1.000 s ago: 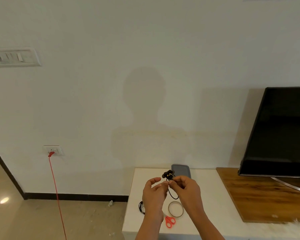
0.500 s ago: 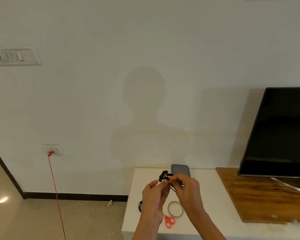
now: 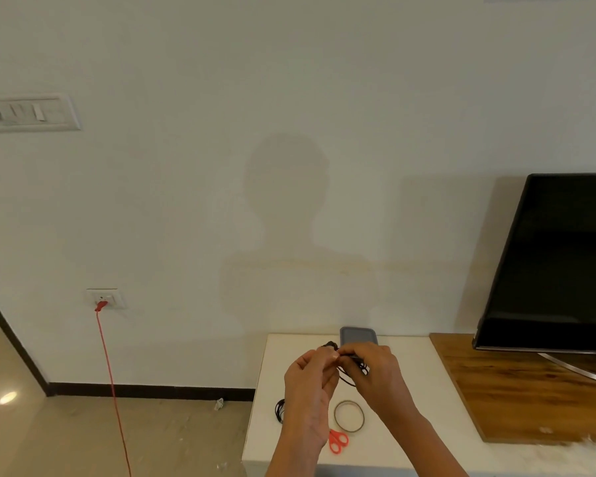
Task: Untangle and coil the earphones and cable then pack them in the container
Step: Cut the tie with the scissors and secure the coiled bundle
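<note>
Earphones [image 3: 330, 346], one black set, pinched by left hand [image 3: 310, 390] and right hand [image 3: 379, 373]; one container [image 3: 358, 335] behind.

The earphones [image 3: 345, 373] between the fingers [image 3: 326, 358] looked like thin, dull black plastic-coated cord. Just beyond the fingers, the container [image 3: 358, 336] showed a matt grey plastic lid. Beneath them the table [image 3: 410, 373] was smooth, matt white. Nearer than the fingers, the tape ring [image 3: 336, 417] looked glossy and translucent, and the scissors [image 3: 338, 442] had red plastic handles. To their right lay a grained wooden board [image 3: 516, 383] with a satin finish.
</note>
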Available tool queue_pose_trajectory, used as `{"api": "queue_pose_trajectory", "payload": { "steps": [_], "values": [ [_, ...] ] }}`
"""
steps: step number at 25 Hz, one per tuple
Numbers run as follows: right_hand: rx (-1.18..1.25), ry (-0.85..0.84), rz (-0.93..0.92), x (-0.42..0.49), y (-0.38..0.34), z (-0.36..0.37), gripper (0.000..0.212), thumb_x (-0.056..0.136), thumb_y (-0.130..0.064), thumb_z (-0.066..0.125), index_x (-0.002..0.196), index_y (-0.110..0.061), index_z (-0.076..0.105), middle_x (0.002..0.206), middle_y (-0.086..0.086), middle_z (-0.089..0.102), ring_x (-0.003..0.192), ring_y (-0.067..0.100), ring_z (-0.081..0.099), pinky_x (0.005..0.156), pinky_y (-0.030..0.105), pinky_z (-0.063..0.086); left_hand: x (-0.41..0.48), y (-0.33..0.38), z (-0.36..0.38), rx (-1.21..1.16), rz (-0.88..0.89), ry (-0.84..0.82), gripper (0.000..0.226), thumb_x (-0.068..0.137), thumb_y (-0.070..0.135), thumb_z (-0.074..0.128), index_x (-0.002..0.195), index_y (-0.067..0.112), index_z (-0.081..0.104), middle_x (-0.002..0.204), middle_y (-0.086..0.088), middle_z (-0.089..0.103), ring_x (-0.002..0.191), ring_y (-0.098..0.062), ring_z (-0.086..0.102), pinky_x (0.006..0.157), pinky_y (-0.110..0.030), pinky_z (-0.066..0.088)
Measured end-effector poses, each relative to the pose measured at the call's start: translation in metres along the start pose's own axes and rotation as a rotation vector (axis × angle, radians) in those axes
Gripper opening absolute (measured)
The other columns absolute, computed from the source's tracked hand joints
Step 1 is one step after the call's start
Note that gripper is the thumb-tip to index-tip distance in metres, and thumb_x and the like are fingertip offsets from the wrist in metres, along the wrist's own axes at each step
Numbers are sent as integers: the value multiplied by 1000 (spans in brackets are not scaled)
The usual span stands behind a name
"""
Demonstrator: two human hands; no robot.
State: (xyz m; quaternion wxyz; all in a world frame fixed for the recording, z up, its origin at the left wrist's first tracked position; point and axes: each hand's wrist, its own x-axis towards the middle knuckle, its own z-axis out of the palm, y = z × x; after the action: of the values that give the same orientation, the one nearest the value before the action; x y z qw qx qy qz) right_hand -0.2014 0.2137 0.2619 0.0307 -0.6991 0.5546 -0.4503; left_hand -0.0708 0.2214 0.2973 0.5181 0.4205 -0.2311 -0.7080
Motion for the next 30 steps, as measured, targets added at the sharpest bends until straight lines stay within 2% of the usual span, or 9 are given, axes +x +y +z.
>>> {"api": "queue_pose_trajectory", "payload": {
  "steps": [5,7,9,12,16,18,22,26,30],
  "values": [
    [231,-116,122,0,-11,-4,39,87,-11,66,85,-49,62,83,-30,69,84,-5,65,71,6,49,-4,14,-6,240,68,-29,31,86,8,65,112,17,51,100,-13,72,95,-25,70,83,-43,58],
    [285,-124,174,-4,-13,-2,37,86,-10,67,81,-46,65,83,-25,70,81,-2,66,71,8,50,-5,18,-13,429,152,-48,28,88,10,64,106,25,50,96,-7,74,86,-19,73,76,-38,61],
    [375,-98,253,-5,-12,-3,28,84,-10,68,76,-36,69,81,-15,72,79,4,67,70,12,52,-2,24,-24,733,378,-43,21,89,17,64,100,30,53,97,5,71,79,-11,72,71,-19,57],
    [503,-119,310,-6,-13,-5,17,84,-11,69,77,-26,71,78,-3,72,76,10,68,68,18,53,1,33,-33,1152,620,-168,19,86,33,67,99,45,59,103,22,64,95,1,59,76,-9,42],
    [573,-93,373,-10,-17,-1,21,84,-7,66,75,-24,73,74,1,71,72,14,67,65,21,54,5,29,-37,1197,600,-347,16,86,28,68,97,41,67,90,25,70,96,11,60,82,-5,40],
    [598,-58,416,-12,-20,3,26,85,-4,63,73,-24,73,73,1,71,72,15,68,65,20,55,8,23,-39,1215,587,-353,18,85,27,69,101,34,67,93,20,71,97,6,62,89,-15,45],
    [582,-17,507,-15,-26,11,27,86,-8,63,69,-26,73,69,0,72,70,14,68,62,17,54,11,11,-39,1268,651,-288,34,90,27,63,122,30,50,100,14,70,101,-3,61,99,-20,44],
    [459,36,623,-14,-29,15,22,84,-17,64,66,-23,74,65,-6,72,67,9,67,58,13,49,13,3,-37,1274,720,-192,41,93,28,59,126,27,36,93,13,66,83,-3,62,74,2,42],
    [356,42,676,-8,-27,15,24,81,-20,65,58,-19,71,57,-5,69,57,10,63,54,14,46,11,-3,-36,1404,967,-162,30,92,24,59,117,20,43,91,9,71,78,-4,64,93,-15,49]
  ]
}}
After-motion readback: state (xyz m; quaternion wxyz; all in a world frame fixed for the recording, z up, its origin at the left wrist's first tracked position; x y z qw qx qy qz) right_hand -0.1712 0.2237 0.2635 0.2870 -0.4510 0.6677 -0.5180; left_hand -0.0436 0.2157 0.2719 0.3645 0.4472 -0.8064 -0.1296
